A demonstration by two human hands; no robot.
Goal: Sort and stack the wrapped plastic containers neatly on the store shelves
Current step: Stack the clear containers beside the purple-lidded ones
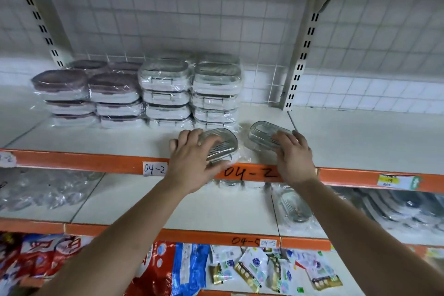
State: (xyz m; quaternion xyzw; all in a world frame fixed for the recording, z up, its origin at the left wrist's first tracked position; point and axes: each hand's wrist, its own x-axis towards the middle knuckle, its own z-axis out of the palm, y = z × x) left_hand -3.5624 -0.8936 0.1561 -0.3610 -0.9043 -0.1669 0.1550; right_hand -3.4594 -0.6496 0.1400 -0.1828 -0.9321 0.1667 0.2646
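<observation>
Left hand (pixel 192 155) grips wrapped container (pixel 222 143) at shelf (pixel 96 142) front edge; right hand (pixel 294 154) grips second container (pixel 263 134) just beside. Contents unclear. Container stacks (pixel 165 94) behind both hands. White grid wall (pixel 192 19) at back.

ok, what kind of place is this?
Most likely a shop aisle: metal shelves with orange edges and a handwritten 04-2 label, a price tag, stacks of wrapped containers, snack packets below.

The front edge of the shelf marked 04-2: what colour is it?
The shelf edge is orange, shown best in the head view, the only one.
</observation>
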